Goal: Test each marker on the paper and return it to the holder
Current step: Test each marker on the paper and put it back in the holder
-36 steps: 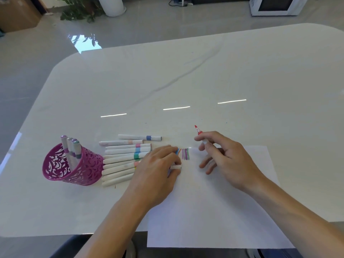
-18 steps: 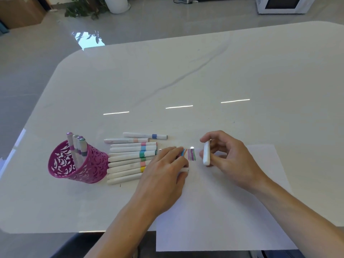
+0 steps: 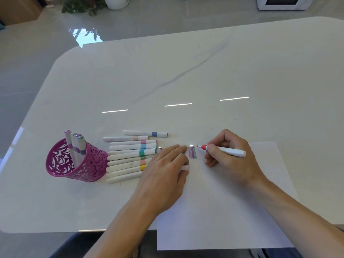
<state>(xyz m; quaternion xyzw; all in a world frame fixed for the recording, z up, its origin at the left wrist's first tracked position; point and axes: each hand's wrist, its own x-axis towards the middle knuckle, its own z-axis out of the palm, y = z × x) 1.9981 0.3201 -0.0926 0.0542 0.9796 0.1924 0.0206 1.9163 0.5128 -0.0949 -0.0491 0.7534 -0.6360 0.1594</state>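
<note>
I saw the right hand (image 3: 230, 157) pinching the uncapped red marker (image 3: 226, 151), tip aimed left, just right of the coloured strokes (image 3: 192, 152) at the paper (image 3: 223, 211)'s far-left corner. The left hand (image 3: 163, 174) lay flat on the paper's left edge, fingers extended; a white cap (image 3: 185, 167) showed at its thumb, but I couldn't tell whether it was gripped. Left of it lay loose markers (image 3: 128, 157) and the pink holder (image 3: 74, 161).

White marble-look table (image 3: 204, 71) on glossy grey floor (image 3: 46, 45).
Beyond the table's far-left corner stands a potted plant (image 3: 80, 6); beyond its far-right corner, a white microwave (image 3: 283, 3); three light streaks (image 3: 178, 104) cross its top.
</note>
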